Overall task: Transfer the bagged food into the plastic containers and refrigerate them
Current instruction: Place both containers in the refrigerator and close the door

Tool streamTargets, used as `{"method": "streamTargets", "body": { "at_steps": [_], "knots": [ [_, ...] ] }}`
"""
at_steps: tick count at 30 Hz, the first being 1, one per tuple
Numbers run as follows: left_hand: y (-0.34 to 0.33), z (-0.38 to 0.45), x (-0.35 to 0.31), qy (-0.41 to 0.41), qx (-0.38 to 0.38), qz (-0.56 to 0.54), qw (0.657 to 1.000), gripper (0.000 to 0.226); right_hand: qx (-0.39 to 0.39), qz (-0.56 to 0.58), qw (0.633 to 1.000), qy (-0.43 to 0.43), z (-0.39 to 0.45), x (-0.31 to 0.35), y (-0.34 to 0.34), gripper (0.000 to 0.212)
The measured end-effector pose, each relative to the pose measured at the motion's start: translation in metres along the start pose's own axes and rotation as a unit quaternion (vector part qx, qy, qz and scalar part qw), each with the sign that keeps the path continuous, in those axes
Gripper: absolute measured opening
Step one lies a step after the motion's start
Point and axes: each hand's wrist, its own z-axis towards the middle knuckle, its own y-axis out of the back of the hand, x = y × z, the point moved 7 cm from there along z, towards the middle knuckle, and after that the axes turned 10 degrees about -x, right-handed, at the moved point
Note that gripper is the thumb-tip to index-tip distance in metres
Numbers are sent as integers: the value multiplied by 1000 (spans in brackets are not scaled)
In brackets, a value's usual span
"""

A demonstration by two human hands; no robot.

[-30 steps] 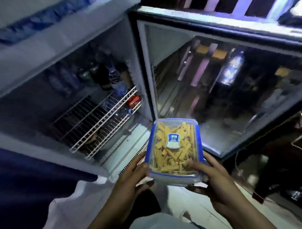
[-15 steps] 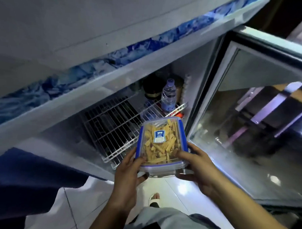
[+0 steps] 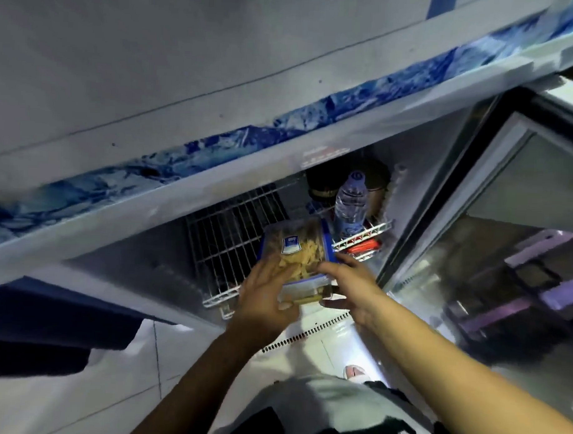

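Fridge, door swung open, interior lit. Wire shelf: bare at its left part. Left hand: fingers wrapped on the near left corner of the plastic container, blue-rimmed, filled with yellow strips, over the shelf's front edge. Right hand: gripping its near right corner. Water bottle: upright at the shelf's right end. Glass door: far right.

container over wire shelf front, left hand and right hand flanking it, bottle behind-right on shelf
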Motion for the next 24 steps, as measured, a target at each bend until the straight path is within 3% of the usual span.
{"method": "streamTargets", "body": {
  "at_steps": [5,9,11,13,16,19,22,24],
  "knots": [
    [-16,35,-28,-49,-22,122,991,76,53,-50,997,9,37,15,8,29],
    [-19,57,-25,-3,-50,122,991,73,33,-135,984,111,73,12,25,47],
    [-17,68,-25,-25,-88,122,988,70,18,-338,916,215,83,11,31,63],
    [-18,81,-22,-8,-91,99,991,74,32,-550,790,270,86,7,31,80],
    [-15,101,-24,33,-102,71,992,58,68,-689,661,289,88,1,31,91],
    [-22,113,-36,-15,-119,96,988,71,58,-732,608,300,92,-6,38,95],
    [-40,117,-36,-29,-84,139,986,53,34,-731,595,332,89,-7,36,94],
    [-60,113,-33,-11,-50,160,986,56,21,-725,598,342,88,-2,33,92]
  ]
}}
